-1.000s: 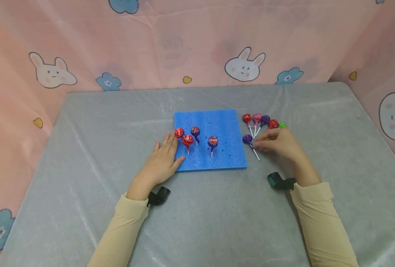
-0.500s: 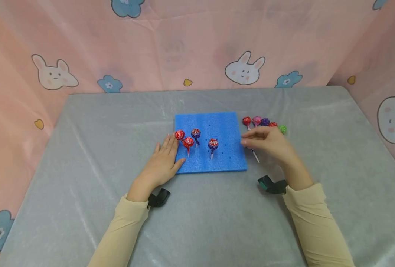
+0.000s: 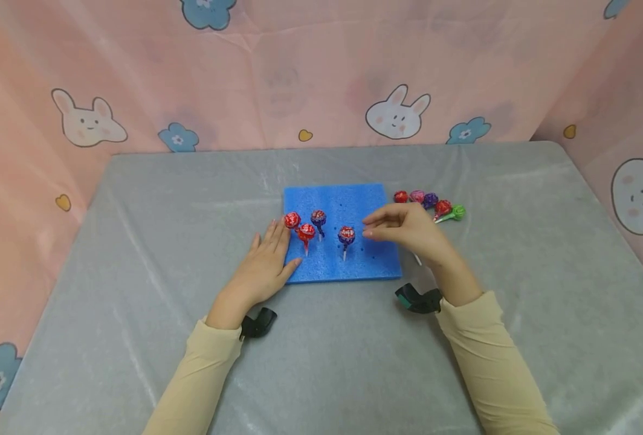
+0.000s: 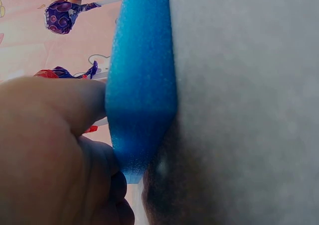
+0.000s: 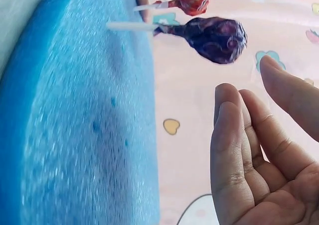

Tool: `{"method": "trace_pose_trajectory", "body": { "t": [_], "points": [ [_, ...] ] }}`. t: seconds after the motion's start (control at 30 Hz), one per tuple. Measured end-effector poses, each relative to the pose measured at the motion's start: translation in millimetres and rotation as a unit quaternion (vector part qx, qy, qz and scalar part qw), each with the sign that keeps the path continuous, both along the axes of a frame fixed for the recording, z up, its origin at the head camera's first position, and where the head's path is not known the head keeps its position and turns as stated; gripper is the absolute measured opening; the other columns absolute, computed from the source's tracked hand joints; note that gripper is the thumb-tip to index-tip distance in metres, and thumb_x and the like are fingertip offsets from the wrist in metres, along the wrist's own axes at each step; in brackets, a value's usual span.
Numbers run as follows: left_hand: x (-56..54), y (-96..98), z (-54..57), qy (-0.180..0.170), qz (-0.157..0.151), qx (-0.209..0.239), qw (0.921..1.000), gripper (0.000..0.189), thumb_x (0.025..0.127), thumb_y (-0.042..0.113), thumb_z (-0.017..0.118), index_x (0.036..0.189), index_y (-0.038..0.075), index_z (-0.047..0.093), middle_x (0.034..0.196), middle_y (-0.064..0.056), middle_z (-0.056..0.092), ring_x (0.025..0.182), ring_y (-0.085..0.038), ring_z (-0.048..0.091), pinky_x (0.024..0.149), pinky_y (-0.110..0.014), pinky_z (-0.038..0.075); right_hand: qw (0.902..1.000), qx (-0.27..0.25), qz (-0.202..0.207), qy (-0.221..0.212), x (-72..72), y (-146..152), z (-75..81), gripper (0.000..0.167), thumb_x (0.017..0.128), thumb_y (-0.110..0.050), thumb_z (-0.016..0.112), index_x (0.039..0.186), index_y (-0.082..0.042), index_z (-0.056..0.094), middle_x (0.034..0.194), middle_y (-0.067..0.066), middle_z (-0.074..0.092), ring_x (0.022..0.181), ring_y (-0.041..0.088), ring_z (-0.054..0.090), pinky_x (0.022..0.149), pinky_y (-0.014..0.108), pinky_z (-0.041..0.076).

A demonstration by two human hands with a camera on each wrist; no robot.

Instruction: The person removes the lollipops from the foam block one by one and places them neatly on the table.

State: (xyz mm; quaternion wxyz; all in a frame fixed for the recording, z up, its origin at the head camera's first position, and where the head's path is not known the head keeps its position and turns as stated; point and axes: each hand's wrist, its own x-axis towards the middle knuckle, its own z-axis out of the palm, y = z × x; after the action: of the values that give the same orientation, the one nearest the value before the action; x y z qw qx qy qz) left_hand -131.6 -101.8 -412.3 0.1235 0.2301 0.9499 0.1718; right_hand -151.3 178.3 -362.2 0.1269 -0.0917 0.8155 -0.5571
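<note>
A blue foam block [image 3: 365, 202] lies on the table with several wrapped lollipops standing in it by their sticks. My left hand [image 3: 261, 266] rests along the block's left edge, its fingers extended beside a red lollipop [image 3: 306, 232]. In the left wrist view the thumb [image 4: 82, 103] touches the foam. My right hand [image 3: 411, 229] hovers over the block's right part, just right of a standing lollipop [image 3: 346, 235] with a purple-and-red wrapper. The right wrist view shows a gap between thumb and fingers, with nothing held; that lollipop [image 5: 217, 40] is apart from them.
Right of the block lie loose lollipops, among them a red [image 3: 400, 196], a pink [image 3: 417, 196] and a green one [image 3: 457, 212]. A white stick [image 3: 417, 260] shows below my right hand. Small holes [image 5: 96, 126] dot the foam.
My right hand has moved left from the loose lollipops to above the foam, leaving the nearest purple lollipop on the table. My left hand has stayed in place.
</note>
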Motion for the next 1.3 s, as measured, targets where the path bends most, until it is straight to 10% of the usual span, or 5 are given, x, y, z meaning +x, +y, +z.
{"method": "trace_pose_trajectory", "body": {
  "t": [1.3],
  "points": [
    [-0.8, 0.5, -1.3, 0.001, 0.002, 0.000, 1.0000, 0.068, 0.101, 0.039, 0.037, 0.149, -0.001, 0.010, 0.157, -0.013, -0.001, 0.143, -0.026, -0.005, 0.113, -0.048, 0.001, 0.9991, -0.029, 0.026, -0.016, 0.3, -19, -15.6, 0.027, 0.080, 0.000, 0.072, 0.104, 0.011, 0.065, 0.089, 0.014, 0.069, 0.076, 0.012, 0.065, 0.071, 0.024, 0.054]
  ]
}}
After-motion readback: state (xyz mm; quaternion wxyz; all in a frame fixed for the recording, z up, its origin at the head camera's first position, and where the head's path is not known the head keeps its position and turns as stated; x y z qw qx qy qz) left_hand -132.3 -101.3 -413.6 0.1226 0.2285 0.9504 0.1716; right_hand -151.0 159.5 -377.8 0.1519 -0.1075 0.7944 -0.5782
